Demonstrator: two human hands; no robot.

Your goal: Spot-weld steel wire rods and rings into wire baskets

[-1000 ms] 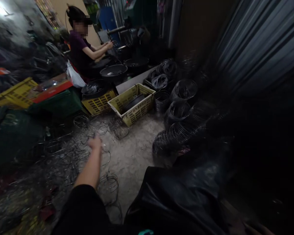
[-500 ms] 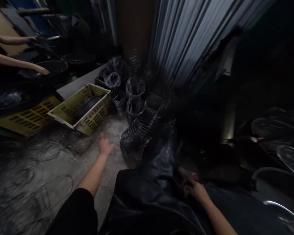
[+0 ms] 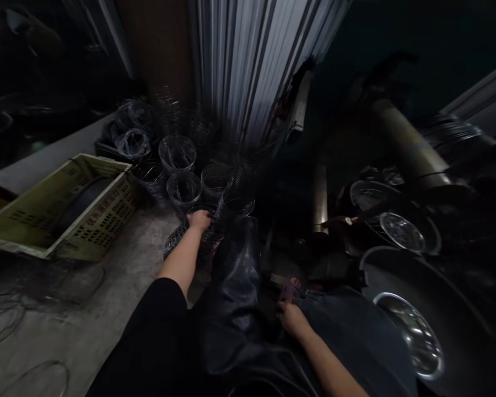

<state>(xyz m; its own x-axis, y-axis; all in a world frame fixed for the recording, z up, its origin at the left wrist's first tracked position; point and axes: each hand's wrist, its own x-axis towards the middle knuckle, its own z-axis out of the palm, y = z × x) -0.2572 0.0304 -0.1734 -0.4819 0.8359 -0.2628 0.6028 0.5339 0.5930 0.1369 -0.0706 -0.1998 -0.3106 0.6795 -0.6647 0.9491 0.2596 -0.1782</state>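
My left hand point(image 3: 199, 220) reaches forward to the floor, its fingers curled over the upper rim of a dark wire coil point(image 3: 174, 238). Upright coils of thin wire point(image 3: 184, 187) stand just beyond it. My right hand point(image 3: 292, 317) is low beside my right leg, fingers closed. Whatever it holds is lost in shadow. Just past those fingers shows a foot in a purple slipper point(image 3: 288, 290). A shiny black apron point(image 3: 240, 275) covers my lap and leg between the two hands.
A yellow plastic crate point(image 3: 103, 220) with a dark object inside stands on the left. At right are a large dark basin point(image 3: 458, 314), a shiny metal bowl point(image 3: 434, 353) and a rusty cylinder point(image 3: 413, 140). Loose wire point(image 3: 2, 314) lies on the floor. Corrugated sheeting point(image 3: 243, 60) rises behind.
My view has swung to the right. My left hand has gone from open above the bare floor to the coil's rim. A co-worker's arms at far left have left the view.
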